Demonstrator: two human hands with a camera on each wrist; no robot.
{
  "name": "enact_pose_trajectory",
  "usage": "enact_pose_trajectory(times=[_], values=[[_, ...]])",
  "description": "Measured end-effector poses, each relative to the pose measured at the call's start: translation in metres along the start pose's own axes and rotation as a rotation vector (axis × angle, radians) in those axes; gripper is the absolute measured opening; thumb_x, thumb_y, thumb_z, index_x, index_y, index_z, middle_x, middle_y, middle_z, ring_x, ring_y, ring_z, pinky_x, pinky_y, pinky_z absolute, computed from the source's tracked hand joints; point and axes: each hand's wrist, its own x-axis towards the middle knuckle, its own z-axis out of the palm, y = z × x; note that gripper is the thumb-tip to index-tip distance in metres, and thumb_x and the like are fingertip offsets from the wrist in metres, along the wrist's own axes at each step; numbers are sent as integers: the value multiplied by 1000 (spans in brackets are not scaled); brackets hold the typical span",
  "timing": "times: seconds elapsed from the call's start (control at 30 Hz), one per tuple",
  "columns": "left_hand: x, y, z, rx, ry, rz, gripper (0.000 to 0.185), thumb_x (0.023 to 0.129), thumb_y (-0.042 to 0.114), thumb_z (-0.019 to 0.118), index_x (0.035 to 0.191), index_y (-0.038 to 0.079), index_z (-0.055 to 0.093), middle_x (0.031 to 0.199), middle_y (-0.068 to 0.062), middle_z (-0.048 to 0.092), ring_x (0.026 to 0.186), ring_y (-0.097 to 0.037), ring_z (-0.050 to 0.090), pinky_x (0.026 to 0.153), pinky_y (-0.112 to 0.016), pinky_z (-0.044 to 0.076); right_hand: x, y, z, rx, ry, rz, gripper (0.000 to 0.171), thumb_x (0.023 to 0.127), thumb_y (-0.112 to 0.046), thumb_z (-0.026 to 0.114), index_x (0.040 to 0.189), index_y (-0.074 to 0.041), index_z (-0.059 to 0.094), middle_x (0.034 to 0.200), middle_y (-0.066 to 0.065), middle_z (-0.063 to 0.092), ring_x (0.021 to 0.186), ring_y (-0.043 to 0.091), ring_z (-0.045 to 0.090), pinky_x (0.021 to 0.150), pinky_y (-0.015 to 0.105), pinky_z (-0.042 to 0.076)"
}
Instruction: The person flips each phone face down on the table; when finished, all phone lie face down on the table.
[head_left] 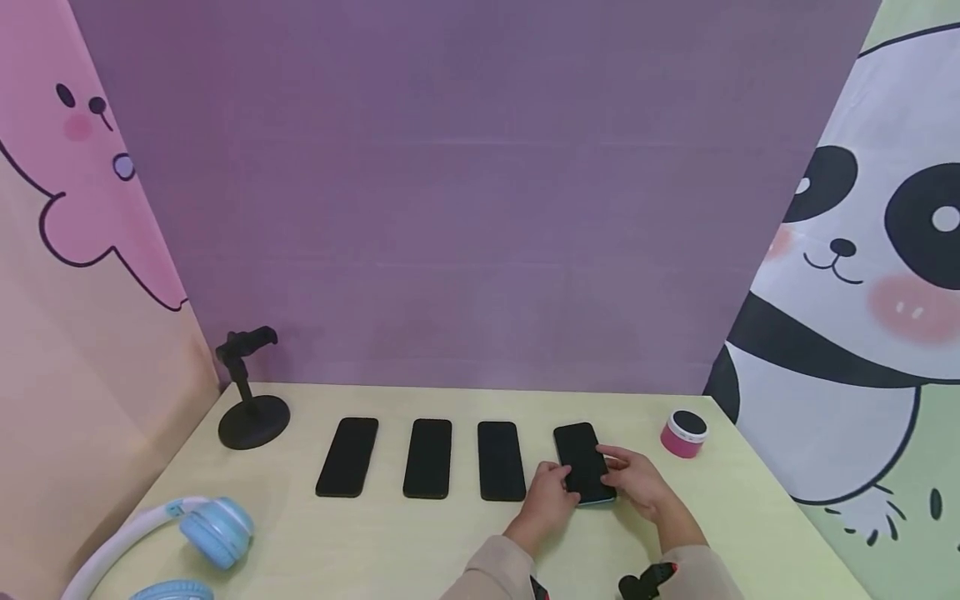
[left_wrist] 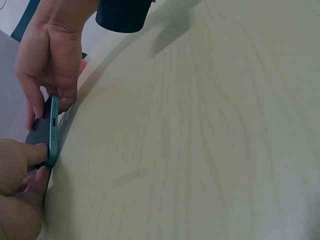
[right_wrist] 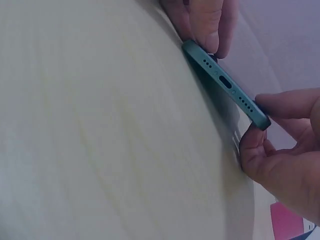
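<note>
Four black phones lie in a row on the pale table [head_left: 375, 542]. Both hands hold the near end of the rightmost phone [head_left: 581, 458], which has a teal edge. My left hand [head_left: 561, 485] pinches its near left corner and my right hand [head_left: 611, 468] pinches its near right corner. The left wrist view shows the teal edge of the phone [left_wrist: 52, 131] between my left hand [left_wrist: 37, 160] below and my right hand [left_wrist: 47, 107] above. In the right wrist view the phone's port edge [right_wrist: 225, 82] sits between my right hand [right_wrist: 260, 122] and my left hand [right_wrist: 205, 42].
The other three phones [head_left: 427, 458] lie to the left, evenly spaced. A black stand [head_left: 252, 415] is at the back left, blue headphones [head_left: 213, 529] at the front left, and a pink round speaker [head_left: 683, 434] just right of the held phone. Printed backdrops enclose the table.
</note>
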Motion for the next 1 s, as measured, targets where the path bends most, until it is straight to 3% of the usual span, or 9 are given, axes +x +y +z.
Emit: enact_pose_trajectory(times=[0.1,0.2,0.33,0.53,0.73,0.87,1.0], values=[[-1,2,-1,39,-30,-3,42,87,9,72,125,-4,62,115,-9,51,93,-16,56,87,-29,47,-1,3,-1,76,-17,8,57,88,14,52,142,14,35,137,38,33,109,36,48,76,28,46],[-2,3,-2,62,-41,5,42,87,11,72,126,-4,62,117,-11,52,102,-21,57,92,-32,46,-1,2,-2,111,-19,2,58,88,11,53,143,12,35,138,35,34,91,25,50,64,23,42],[-1,2,-3,49,-40,19,42,88,12,71,126,-4,62,116,-11,52,100,-21,57,92,-31,46,-1,0,-3,149,-40,-25,59,90,9,53,145,11,32,136,31,33,76,16,45,60,21,38],[2,4,-3,11,-49,36,42,89,13,70,128,0,62,113,-10,53,85,-14,53,83,-29,47,-1,-6,-4,230,-88,-79,57,93,7,52,145,13,29,136,30,35,101,19,54,80,26,47],[8,3,-2,-53,-100,13,44,95,22,64,135,4,58,118,-10,55,94,-16,53,86,-33,45,-1,-7,-6,314,-126,-85,58,96,6,48,148,11,23,133,26,38,107,19,54,93,32,46],[14,2,-1,-150,-139,-27,47,97,24,61,140,8,53,101,-4,58,88,-14,53,78,-31,45,-1,-7,-7,327,-160,-94,57,98,4,44,149,11,19,137,25,38,111,17,53,96,34,44],[16,4,-2,-203,-153,-43,48,97,25,59,143,14,50,82,0,50,72,-12,46,65,-26,38,0,-3,-8,324,-180,-99,57,98,2,47,148,11,21,128,13,46,110,16,53,93,34,46]])
